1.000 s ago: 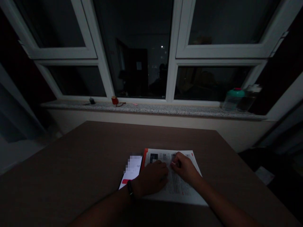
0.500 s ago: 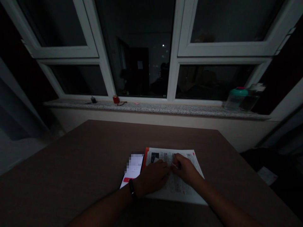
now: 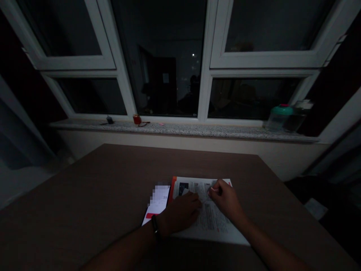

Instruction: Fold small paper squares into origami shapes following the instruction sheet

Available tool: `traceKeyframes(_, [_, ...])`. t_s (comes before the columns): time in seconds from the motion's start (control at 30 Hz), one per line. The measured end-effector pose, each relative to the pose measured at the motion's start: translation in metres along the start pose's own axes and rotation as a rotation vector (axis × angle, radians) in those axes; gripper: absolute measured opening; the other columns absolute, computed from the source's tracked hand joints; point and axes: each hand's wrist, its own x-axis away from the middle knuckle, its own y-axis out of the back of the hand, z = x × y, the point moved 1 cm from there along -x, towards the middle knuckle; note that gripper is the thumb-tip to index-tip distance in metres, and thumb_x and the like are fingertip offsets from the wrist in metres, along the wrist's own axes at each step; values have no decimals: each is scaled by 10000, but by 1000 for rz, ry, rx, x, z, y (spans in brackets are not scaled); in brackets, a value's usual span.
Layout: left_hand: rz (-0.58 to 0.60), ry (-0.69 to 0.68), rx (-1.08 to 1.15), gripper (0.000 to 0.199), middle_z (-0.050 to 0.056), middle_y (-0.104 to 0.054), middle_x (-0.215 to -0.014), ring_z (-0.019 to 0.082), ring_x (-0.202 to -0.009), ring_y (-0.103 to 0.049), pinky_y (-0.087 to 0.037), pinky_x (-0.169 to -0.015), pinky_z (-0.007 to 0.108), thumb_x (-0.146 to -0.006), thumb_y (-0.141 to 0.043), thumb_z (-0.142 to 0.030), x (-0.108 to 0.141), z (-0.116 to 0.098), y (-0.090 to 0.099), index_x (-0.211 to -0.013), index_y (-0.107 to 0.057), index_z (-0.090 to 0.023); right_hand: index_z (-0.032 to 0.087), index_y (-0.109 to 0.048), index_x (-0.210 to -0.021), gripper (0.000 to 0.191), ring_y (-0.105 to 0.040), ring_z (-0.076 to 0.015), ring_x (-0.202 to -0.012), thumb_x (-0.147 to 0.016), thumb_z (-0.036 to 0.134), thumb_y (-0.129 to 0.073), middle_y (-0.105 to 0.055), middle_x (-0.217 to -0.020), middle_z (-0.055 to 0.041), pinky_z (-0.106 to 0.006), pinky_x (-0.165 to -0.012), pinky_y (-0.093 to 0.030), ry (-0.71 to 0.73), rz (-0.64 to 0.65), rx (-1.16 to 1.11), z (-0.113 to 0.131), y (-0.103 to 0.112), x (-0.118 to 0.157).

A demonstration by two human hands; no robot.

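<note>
A slim black band with a small pale glint circles the left wrist.

I've got a speckled windowsill in front of me with a small red jar on it, a thin dark loop right by that, and a pink scrap. Right end's got a clear jug with a teal top. White window frame behind, greyish curtain off to my left.
</note>
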Motion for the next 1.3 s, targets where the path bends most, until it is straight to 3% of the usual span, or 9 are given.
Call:
traceKeyframes(0.43, [2,12,-25,296,64,-564,-1215,238,-1076,-578,-496,-905,362,-919,-577,-163,-1,-2,-2,-1208,-550,-219,237,-492,-708,147,-559,-170,-580,-790,276,-606,-595,-622,21,-278,-585,-389,-39,21,-9,2,2,0])
traceKeyframes(0.83, [-38,-139,-37,368,60,-609,-1263,209,-1218,-520,-371,-1108,358,-883,-488,20,-2,7,-7,-1183,-579,-173,234,-489,-728,134,-552,-165,-594,-780,247,-612,-577,-633,29,-260,-560,-363,-34,54,-29,-1,-1,2])
traceKeyframes(1.07, [-19,-150,-68,357,40,-624,-1259,192,-1236,-517,-359,-1119,344,-930,-455,7,-1,6,-6,-1197,-583,-193,230,-484,-726,135,-523,-156,-602,-778,229,-609,-535,-634,40,-252,-563,-347,18,105,-31,4,0,3])
traceKeyframes(1.3, [16,-144,-90,292,67,-631,-1191,210,-1151,-559,-441,-1025,331,-916,-475,-4,-2,0,-7,-1126,-592,-170,230,-476,-739,127,-508,-146,-596,-778,193,-591,-541,-656,39,-247,-569,-357,79,173,-22,10,2,4])
